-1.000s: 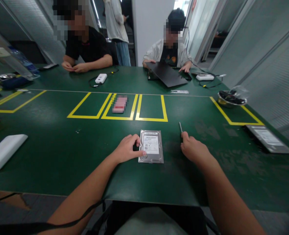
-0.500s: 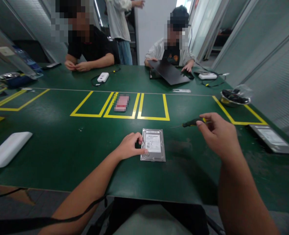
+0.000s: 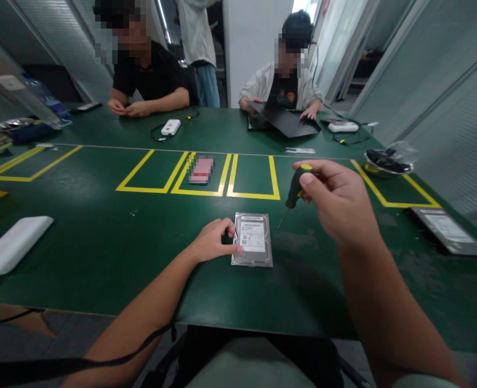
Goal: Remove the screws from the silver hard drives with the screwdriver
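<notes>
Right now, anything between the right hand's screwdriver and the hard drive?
Nothing visible: the right hand holds the screwdriver, its tip to the right of the hard drive. The left hand is at the opposite edge, out of that gap.

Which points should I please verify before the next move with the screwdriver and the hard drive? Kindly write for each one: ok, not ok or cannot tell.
1. Hard drive lies flat, label up: ok.
2. Left hand touches the drive: ok, with the thumb on its lower left part and the fingers at its left edge.
3. Right hand holds the screwdriver by its handle: ok.
4. Screwdriver points down, upright: not ok, it points down but is tilted, tip toward the drive.
5. Screwdriver tip fits the drive's screws: cannot tell, too small to see.
6. Other drive kept apart: ok, it lies far to the right.
</notes>
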Motion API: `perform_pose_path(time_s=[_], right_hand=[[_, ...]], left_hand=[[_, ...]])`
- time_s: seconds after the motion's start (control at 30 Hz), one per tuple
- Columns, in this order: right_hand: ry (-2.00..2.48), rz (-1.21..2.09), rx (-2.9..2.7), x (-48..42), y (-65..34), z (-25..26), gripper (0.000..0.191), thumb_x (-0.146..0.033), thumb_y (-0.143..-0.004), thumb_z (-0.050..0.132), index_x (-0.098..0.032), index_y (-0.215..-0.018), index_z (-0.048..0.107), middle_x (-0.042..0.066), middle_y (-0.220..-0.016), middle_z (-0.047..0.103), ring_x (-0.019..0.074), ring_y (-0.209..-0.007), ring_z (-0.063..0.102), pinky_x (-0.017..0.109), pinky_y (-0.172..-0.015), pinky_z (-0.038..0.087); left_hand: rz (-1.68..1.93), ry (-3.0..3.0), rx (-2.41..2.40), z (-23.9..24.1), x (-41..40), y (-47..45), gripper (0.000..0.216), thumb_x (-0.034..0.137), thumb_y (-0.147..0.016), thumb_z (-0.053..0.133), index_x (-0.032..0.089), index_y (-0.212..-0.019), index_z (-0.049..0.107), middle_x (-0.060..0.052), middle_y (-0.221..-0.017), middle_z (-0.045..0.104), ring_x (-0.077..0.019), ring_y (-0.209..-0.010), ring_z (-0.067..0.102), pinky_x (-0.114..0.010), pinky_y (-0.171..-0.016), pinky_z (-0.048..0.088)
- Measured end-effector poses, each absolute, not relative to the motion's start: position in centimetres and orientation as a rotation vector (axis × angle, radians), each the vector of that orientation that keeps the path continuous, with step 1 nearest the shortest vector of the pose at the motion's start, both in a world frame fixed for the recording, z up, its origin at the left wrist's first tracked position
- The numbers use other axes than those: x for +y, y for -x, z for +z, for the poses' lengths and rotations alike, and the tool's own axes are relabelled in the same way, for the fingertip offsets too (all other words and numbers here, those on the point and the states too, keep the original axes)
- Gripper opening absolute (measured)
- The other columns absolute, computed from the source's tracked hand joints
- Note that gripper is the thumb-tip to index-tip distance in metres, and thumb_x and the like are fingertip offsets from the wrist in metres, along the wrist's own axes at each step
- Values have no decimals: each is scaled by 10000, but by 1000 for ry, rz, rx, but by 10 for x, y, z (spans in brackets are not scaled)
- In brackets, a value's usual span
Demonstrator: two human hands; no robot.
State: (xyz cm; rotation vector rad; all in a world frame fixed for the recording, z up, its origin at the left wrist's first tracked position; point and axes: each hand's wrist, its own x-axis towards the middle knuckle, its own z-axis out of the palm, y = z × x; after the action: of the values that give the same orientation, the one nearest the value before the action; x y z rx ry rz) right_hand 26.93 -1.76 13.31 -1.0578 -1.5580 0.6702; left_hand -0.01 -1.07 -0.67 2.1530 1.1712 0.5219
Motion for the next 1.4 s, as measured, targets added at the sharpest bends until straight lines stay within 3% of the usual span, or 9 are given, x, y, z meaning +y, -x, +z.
perform_pose_path(time_s=[0.23,0.43,0.63,0.9,1.4], right_hand=[[861,811,-1733,-21,-234,125,191,-323,-930,561,-184,-1061,572,36,-943,670,115,-770,605,240,-616,470],[865,725,-1843,-20,-218,97,249,-378,-938,554,-217,-1127,543,5,-866,638,124,-746,597,279,-688,478],[871,716,-1871,-18,-211,78,217,-353,-942,530,-209,-1105,535,-5,-814,614,129,-740,595,279,-683,454],[883,717,-1917,-15,-206,71,221,-345,-938,522,-198,-1100,551,33,-947,662,121,-719,574,283,-691,433],[903,753,-1918,-11,-205,66,223,-335,-937,519,-181,-1094,554,48,-971,679,127,-746,597,282,-677,423]], left_hand=[[624,-2085,1066,-8,-8,3,239,342,-811,684,187,-931,548,1,-880,570,-150,-796,508,-273,-720,390],[667,-1973,1083,-9,-6,2,119,233,-809,616,166,-895,566,0,-818,548,-134,-745,501,-254,-674,395],[654,-1980,1085,-8,-6,1,99,209,-797,608,162,-880,582,-3,-816,564,-134,-741,508,-250,-669,401],[666,-1990,1085,-9,-6,1,76,209,-807,613,163,-862,585,3,-808,575,-133,-729,506,-253,-667,403],[648,-2007,1090,-8,-5,0,72,207,-803,611,164,-858,593,9,-797,575,-139,-733,514,-254,-661,392]])
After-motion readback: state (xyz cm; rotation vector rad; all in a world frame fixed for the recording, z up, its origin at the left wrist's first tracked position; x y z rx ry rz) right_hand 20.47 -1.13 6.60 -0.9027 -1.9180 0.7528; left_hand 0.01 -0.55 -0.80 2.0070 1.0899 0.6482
